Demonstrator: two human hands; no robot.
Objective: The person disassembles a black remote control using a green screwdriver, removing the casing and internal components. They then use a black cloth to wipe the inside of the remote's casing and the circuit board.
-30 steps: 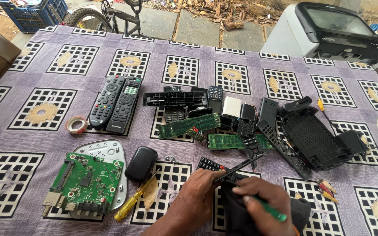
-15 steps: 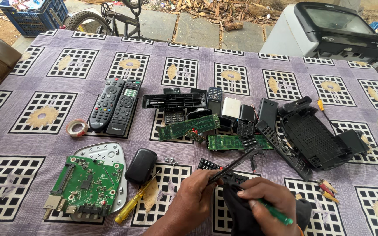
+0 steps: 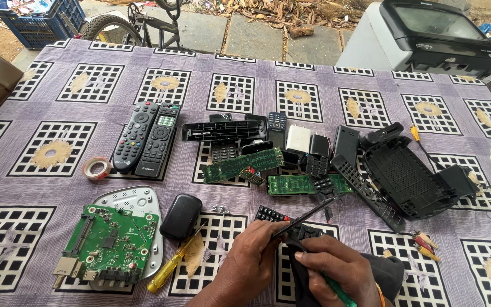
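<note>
On the purple patterned tablecloth (image 3: 325, 74), at six o'clock, the left hand (image 3: 251, 267) pinches thin black tweezers (image 3: 308, 215) over a black device (image 3: 305, 267) – the right hand (image 3: 336, 267), fingers closed around a green-handled screwdriver (image 3: 336, 290), rests just beside it.

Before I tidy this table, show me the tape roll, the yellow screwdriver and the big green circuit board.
tape roll (image 3: 96, 168), head view, on its front rim.
yellow screwdriver (image 3: 166, 274), head view, mid-handle.
big green circuit board (image 3: 109, 243), head view, board centre.
</note>
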